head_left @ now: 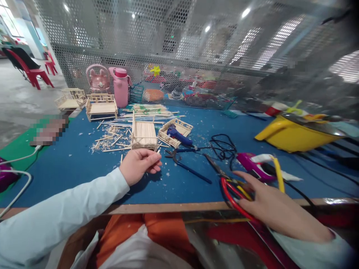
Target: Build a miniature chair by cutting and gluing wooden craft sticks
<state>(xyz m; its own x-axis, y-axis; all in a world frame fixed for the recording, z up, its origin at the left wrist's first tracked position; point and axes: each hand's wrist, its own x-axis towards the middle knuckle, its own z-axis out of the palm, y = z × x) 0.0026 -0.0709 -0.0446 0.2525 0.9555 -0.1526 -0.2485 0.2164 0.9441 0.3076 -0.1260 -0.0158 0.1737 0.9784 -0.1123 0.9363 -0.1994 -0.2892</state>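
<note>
My left hand (141, 164) is closed in a pinch on a short pale stick piece (159, 151), just in front of a small wooden-stick model bed (144, 130). At the table's front edge, my right hand (259, 200) has its fingers around the handles of red-handled shears (230, 194); the index finger reaches along them and other fingers are partly hidden. The shears' dark blades point away to the left. Between the hands lie blue-handled nippers (190, 171). A blue glue gun (179, 135) rests on another stick model (183, 127).
Loose sticks and shavings (112, 138) lie to the left of the models. Further back stand two finished-looking stick models (101, 106) and a pink bottle (121, 89). At right are a purple hot-glue-gun-like tool (256, 166), a black cable (224, 145) and a yellow basin (297, 134).
</note>
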